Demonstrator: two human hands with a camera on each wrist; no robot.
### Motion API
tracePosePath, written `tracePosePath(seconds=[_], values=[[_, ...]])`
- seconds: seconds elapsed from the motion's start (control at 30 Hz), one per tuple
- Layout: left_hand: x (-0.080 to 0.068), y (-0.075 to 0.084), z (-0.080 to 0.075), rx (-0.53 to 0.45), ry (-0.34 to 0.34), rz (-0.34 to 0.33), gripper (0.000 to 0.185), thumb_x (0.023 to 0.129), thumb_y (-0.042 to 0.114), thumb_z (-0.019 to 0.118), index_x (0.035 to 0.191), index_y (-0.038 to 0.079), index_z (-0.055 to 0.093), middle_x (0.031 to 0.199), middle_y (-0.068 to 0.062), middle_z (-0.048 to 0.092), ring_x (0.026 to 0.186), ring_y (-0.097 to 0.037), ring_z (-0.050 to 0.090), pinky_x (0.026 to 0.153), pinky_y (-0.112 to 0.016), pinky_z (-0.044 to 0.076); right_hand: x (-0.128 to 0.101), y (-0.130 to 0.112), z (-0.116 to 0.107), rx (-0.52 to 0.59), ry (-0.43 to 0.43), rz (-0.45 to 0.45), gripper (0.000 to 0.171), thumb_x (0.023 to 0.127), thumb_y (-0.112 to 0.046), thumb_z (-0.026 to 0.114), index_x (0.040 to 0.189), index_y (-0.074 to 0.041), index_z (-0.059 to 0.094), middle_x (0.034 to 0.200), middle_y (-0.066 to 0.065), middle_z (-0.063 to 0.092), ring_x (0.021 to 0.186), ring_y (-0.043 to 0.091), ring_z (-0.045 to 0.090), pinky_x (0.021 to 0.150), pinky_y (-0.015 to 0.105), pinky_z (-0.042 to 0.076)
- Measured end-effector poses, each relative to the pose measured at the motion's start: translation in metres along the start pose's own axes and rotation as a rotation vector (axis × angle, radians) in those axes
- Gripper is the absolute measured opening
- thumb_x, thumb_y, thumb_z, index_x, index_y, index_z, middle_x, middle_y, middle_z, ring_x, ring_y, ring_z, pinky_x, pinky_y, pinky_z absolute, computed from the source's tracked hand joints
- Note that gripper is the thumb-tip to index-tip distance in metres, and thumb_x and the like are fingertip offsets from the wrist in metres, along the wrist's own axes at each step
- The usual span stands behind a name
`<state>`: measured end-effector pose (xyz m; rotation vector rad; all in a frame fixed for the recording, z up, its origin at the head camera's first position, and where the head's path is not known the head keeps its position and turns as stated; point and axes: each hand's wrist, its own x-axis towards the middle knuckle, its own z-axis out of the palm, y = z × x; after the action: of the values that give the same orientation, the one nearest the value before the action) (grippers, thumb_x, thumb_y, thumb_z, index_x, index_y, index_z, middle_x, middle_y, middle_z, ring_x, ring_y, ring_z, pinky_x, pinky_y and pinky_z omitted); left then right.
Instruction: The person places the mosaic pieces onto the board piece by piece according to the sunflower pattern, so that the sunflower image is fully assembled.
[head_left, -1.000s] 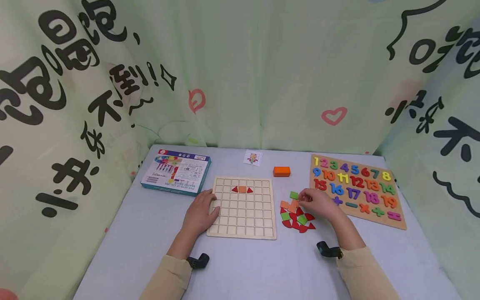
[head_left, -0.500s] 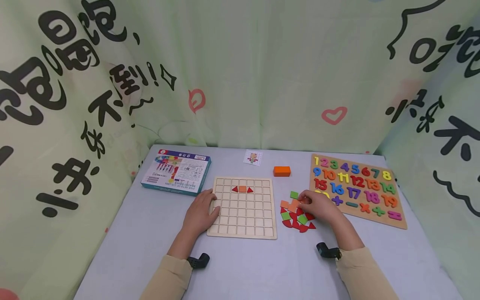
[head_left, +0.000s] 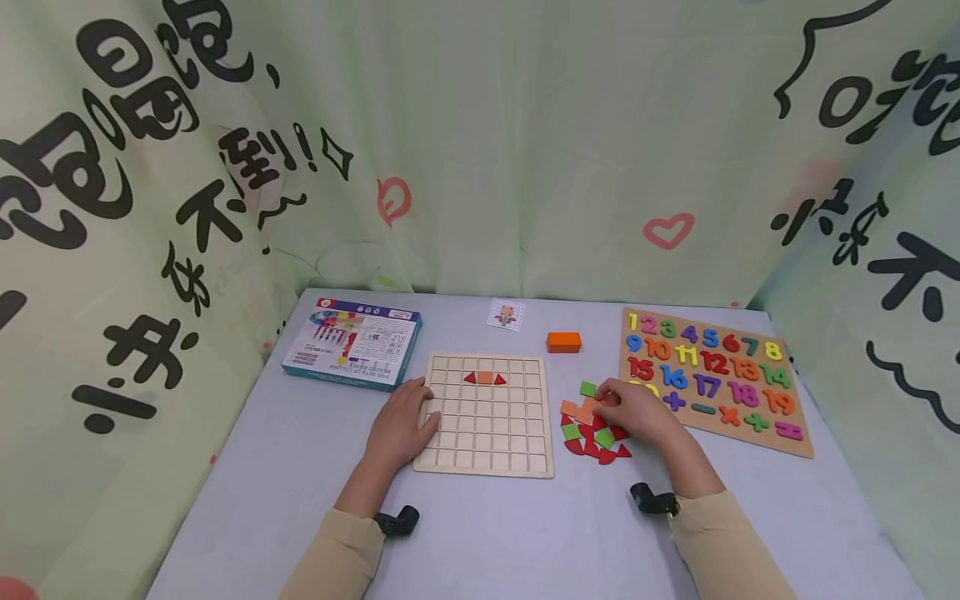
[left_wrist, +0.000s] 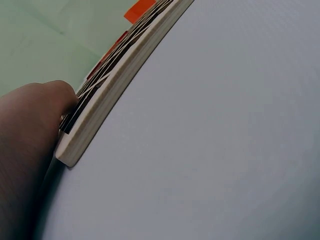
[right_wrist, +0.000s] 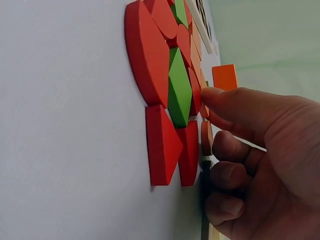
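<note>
My left hand [head_left: 401,423] rests at the left edge of a wooden grid board [head_left: 480,457], fingers extended and thumb over its rim. In the left wrist view, the thumb [left_wrist: 55,97] overlaps the board's corner. On the board, an orange square tile [head_left: 486,378] sits between two red triangles [head_left: 470,378]. To its right, my right hand [head_left: 632,407] has thumb and forefinger pinched at an orange square tile [head_left: 588,407] in the loose pile. The other fingers curl in toward the palm in the right wrist view. Red pieces [right_wrist: 145,55] and a green tile [right_wrist: 180,90] lie beside the fingertips.
A wooden number board [head_left: 716,383] lies at the right, partly under the right hand. At the back stand an orange block [head_left: 564,342] and a small pattern card [head_left: 506,315]. A flat box [head_left: 352,343] lies back left. Curtains enclose the table.
The right hand and wrist have shifted very slightly at the pile. The left hand and the board hold still.
</note>
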<state>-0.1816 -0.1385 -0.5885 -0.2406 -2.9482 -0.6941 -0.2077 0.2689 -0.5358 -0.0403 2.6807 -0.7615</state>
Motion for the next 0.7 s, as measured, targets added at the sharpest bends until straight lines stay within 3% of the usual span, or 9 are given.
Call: tracePosePath(seconds=[0.7], values=[[0.0001, -0.0005, -0.0004, 0.000, 0.002, 0.004, 0.040, 0.092, 0.039, 0.061, 0.123, 0.013, 0.060, 0.152, -0.007, 0.046, 0.144, -0.026, 0.040, 0.119, -0.043, 0.036, 0.0040, -0.0026, 0.0025, -0.015, 0.010, 0.025, 0.041, 0.089, -0.034, 0.071, 0.120, -0.010, 0.060, 0.082, 0.005, 0.059, 0.076, 0.018, 0.055, 0.061, 0.025, 0.050]])
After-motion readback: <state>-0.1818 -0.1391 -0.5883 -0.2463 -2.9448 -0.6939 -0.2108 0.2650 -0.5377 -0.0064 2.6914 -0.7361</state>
